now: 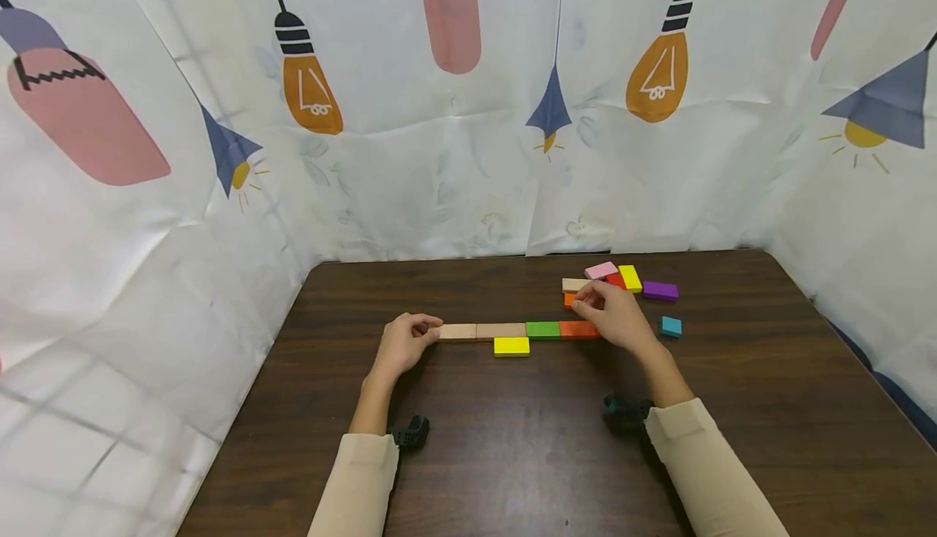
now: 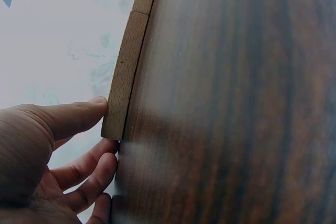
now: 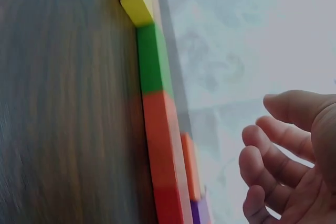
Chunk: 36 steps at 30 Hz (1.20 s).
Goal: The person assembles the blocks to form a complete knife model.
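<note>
Wood-coloured blocks [image 1: 501, 330], a green block [image 1: 542, 330] and an orange block [image 1: 578, 330] lie end to end, parallel to the surface's [image 1: 498, 456] far edge. The left hand [image 1: 404, 344], fingers loosely spread, touches their left end; the right hand [image 1: 617, 316], relaxed and empty, hangs nearer the right end, hiding it in the head view.

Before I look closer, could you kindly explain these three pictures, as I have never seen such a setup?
No machine here: a person works bare-handed. The widest view comes from a head camera, the others from a camera on each wrist. On the brown table lies a row of wooden, green and orange blocks, with a yellow block in front and more coloured blocks behind, towards the right. The left hand touches the leftmost wooden block; the right hand, near the row's right end, holds nothing.
</note>
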Each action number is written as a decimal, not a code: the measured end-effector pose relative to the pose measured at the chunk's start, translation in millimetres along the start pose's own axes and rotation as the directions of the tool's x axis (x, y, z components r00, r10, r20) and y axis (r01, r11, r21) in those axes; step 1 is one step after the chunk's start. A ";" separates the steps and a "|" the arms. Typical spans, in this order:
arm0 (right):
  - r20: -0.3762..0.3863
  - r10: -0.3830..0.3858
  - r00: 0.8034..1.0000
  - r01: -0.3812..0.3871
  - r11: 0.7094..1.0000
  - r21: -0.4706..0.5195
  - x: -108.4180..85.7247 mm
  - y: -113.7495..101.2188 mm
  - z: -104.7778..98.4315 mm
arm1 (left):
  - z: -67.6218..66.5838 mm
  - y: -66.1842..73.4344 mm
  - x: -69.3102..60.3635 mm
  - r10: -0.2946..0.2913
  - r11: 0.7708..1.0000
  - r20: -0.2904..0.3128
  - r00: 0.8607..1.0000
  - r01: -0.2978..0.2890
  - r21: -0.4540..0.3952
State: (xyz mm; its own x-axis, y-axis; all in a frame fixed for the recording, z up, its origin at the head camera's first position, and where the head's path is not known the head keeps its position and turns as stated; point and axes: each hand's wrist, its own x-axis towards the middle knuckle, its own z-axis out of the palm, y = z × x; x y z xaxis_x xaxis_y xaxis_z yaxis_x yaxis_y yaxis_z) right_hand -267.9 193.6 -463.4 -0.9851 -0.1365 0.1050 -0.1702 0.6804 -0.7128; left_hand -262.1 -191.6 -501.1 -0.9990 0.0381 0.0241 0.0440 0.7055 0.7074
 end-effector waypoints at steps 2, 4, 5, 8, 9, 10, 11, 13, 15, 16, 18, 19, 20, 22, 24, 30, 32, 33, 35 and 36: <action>-0.020 0.022 1.000 -0.023 1.000 -0.008 0.8 7.6 -8.1 | 0.1 0.1 -0.4 0.001 1.000 0.001 1.000 -0.001 -0.001; -0.035 0.041 0.999 -0.042 0.999 -0.020 2.0 15.4 -15.7 | 0.0 0.4 -0.7 0.001 1.000 0.002 1.000 -0.001 -0.007; -0.041 0.050 0.998 -0.051 0.998 -0.028 2.6 19.0 -19.3 | -0.2 0.6 -1.0 0.001 1.000 0.003 1.000 -0.001 -0.010; -0.026 0.081 0.996 -0.082 0.996 -0.042 5.2 28.8 -28.0 | -0.5 1.2 -1.2 0.005 1.000 0.009 1.000 -0.005 -0.015; -0.011 0.089 0.996 -0.089 0.995 -0.047 6.5 31.7 -30.0 | -0.5 1.3 -1.2 0.005 1.000 0.009 1.000 -0.005 -0.015; 0.008 0.095 0.995 -0.095 0.994 -0.050 8.0 34.2 -31.6 | -0.5 1.2 -1.1 0.007 1.000 0.008 1.000 -0.007 -0.015; 0.031 0.100 0.995 -0.098 0.993 -0.058 9.9 36.8 -32.4 | -0.7 1.4 -1.3 0.008 1.000 0.005 1.000 -0.008 -0.015; 0.082 0.102 0.991 -0.095 0.992 -0.080 14.4 41.1 -32.7 | -1.2 1.3 -1.7 0.010 1.000 0.000 1.000 -0.010 -0.013; 0.130 0.098 0.987 -0.085 0.991 -0.106 18.7 44.6 -32.1 | -1.6 1.7 -2.0 0.009 1.000 -0.002 1.000 -0.009 -0.013; 0.149 0.097 0.984 -0.080 0.990 -0.118 20.9 46.3 -31.4 | -1.8 2.1 -2.1 0.011 1.000 -0.002 1.000 -0.011 -0.012; 0.179 0.104 0.978 -0.080 0.987 -0.137 24.5 48.4 -30.4 | -2.2 2.4 -2.3 0.014 1.000 0.001 1.000 -0.014 -0.012; 0.189 0.107 0.976 -0.081 0.987 -0.142 25.9 49.2 -30.2 | -2.3 2.6 -2.3 0.015 1.000 0.003 1.000 -0.015 -0.013; 0.196 0.108 0.975 -0.080 0.986 -0.145 27.6 50.0 -30.0 | -2.4 2.9 -2.1 0.015 1.000 0.005 1.000 -0.015 -0.013; 0.206 0.106 0.973 -0.076 0.986 -0.149 30.5 50.2 -29.0 | -2.5 2.5 -1.8 0.018 1.000 0.005 1.000 -0.018 -0.012; 0.217 0.100 0.971 -0.066 0.985 -0.157 33.1 48.4 -27.5 | -2.6 1.6 -1.6 0.017 1.000 0.005 1.000 -0.017 -0.015; 0.248 0.104 0.963 -0.045 0.972 -0.232 40.9 41.1 -23.4 | -1.8 1.0 -0.7 0.017 1.000 0.009 1.000 -0.017 -0.009; 0.256 0.114 0.960 -0.044 0.963 -0.265 43.1 39.4 -22.3 | -1.8 0.8 -0.7 0.020 1.000 0.009 1.000 -0.020 -0.006; 0.258 0.119 0.959 -0.043 0.958 -0.282 44.2 38.8 -21.6 | -1.9 1.0 -0.8 0.021 1.000 0.008 1.000 -0.021 -0.006; 0.259 0.132 0.957 -0.046 0.949 -0.311 46.1 38.2 -19.8 | -2.1 0.9 -1.1 0.020 1.000 0.007 1.000 -0.020 -0.010; 0.259 0.136 0.956 -0.047 0.946 -0.321 46.9 38.0 -18.9 | -2.1 0.9 -1.2 0.019 1.000 0.007 1.000 -0.019 -0.013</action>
State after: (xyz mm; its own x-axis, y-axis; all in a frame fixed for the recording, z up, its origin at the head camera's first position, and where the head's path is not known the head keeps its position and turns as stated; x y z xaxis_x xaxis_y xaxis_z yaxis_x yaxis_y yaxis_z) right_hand -321.0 226.7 -472.5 -0.9584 -0.2248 -0.1760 -0.1229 0.8813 -0.4564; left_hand -260.8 -192.6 -499.0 -0.9978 0.0568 0.0327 0.0630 0.6954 0.7158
